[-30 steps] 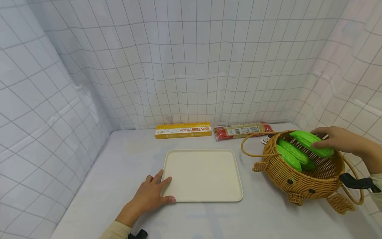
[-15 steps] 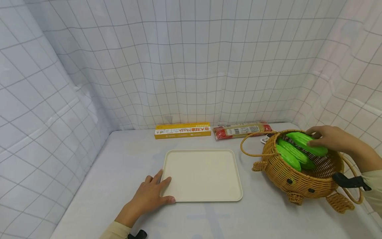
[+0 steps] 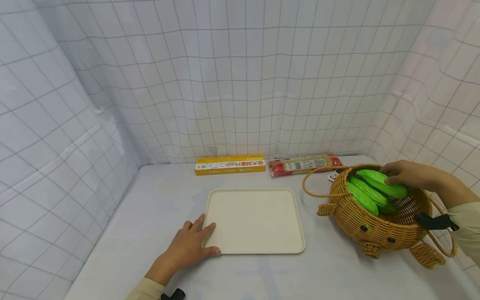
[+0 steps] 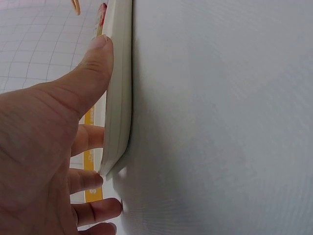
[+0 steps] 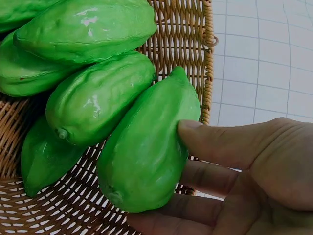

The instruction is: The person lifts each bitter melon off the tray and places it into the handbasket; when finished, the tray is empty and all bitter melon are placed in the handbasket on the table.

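Note:
My right hand (image 3: 410, 175) holds a bright green ridged gourd (image 5: 146, 147) inside a wicker basket (image 3: 346, 223), thumb on one side and fingers curled under the other. Several similar gourds (image 5: 98, 100) lie beside it against the basket wall. My left hand (image 3: 187, 246) rests at the near left corner of a cream rectangular tray (image 3: 255, 221), fingers spread. In the left wrist view, its thumb (image 4: 95, 68) lies against the tray's rim (image 4: 120, 73), and some fingertips reach past the corner.
A yellow pasta box (image 3: 230, 165) and a red-ended pasta packet (image 3: 303, 164) lie along the back of the white table (image 3: 157, 200). The basket's loop handle (image 3: 309, 189) leans out toward the tray. Grid-patterned curtains (image 3: 240, 83) enclose the back and sides.
My right hand has moved left and slightly down with the gourd, bringing it closer to the others in the basket. My left hand and the tray stay where they were.

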The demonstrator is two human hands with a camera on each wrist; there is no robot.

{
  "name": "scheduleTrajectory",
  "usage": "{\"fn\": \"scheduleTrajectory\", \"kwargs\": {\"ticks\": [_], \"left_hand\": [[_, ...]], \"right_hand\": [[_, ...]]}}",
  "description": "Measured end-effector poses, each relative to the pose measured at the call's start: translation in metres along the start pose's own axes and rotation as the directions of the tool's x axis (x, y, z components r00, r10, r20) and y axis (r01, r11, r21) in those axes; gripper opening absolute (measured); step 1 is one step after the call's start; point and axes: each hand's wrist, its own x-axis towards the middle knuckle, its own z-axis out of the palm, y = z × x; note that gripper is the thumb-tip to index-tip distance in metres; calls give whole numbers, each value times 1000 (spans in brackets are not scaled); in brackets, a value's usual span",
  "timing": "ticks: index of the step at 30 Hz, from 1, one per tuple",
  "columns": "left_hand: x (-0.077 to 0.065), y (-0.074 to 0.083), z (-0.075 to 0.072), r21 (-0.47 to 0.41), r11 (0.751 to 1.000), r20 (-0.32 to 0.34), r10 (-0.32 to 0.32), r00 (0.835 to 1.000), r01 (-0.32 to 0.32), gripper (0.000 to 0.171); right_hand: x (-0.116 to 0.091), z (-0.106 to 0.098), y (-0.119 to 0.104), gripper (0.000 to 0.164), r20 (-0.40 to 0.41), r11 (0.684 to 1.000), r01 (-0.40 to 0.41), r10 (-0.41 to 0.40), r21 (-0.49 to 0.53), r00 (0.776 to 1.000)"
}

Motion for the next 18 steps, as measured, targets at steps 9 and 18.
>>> {"fn": "scheduleTrajectory", "kwargs": {"ticks": [9,18], "left_hand": [[-1,0,0,2,1000,5,-1,1000,1,84],[-1,1,0,5,1000,5,2,1000,-2,84]], "right_hand": [[2,0,-2,63,118,986,-97,81,138,990],[2,1,0,90,230,953,-183,127,243,965]]}}
